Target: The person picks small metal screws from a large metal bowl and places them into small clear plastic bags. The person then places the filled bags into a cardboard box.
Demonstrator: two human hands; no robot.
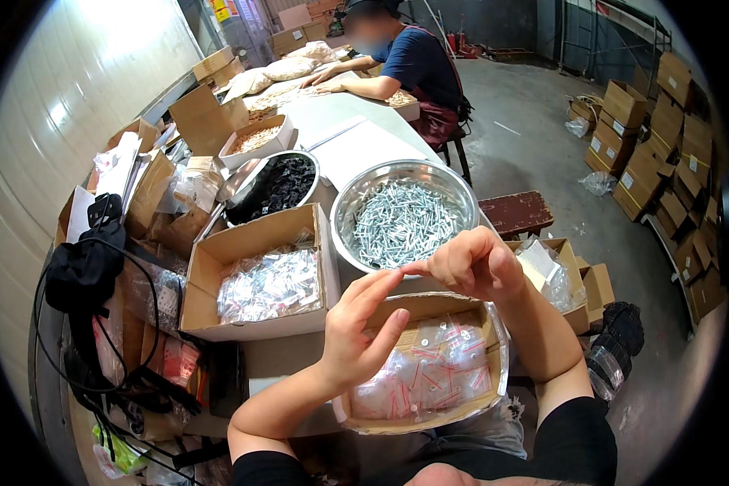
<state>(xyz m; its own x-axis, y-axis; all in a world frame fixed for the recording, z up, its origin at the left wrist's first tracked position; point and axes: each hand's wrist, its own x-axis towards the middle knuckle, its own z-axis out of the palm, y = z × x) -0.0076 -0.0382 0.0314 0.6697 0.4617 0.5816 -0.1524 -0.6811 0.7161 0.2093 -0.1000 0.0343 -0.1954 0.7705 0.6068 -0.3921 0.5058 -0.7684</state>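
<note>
Over the near carton (429, 306) of clear bags (437, 368), left hand (356, 328) and right hand (474, 263) meet at the fingertips.

Left thumb stands wide of straight fingers; the right hand is curled, its index pointing toward nine o'clock, and I cannot tell whether anything small is pinched. Beneath them the bags lie loose, showing red stripes and small white discs. Just beyond, at twelve o'clock, a steel bowl (344, 212) brims with screws (401, 219); at ten, a larger carton (255, 330) holds heaped packets (271, 283). Judging by these, plenty looks gathered at ten, but much seems left to handle. Black parts (279, 186) sit at eleven; a co-worker (421, 69) sits farther off at twelve.
</note>
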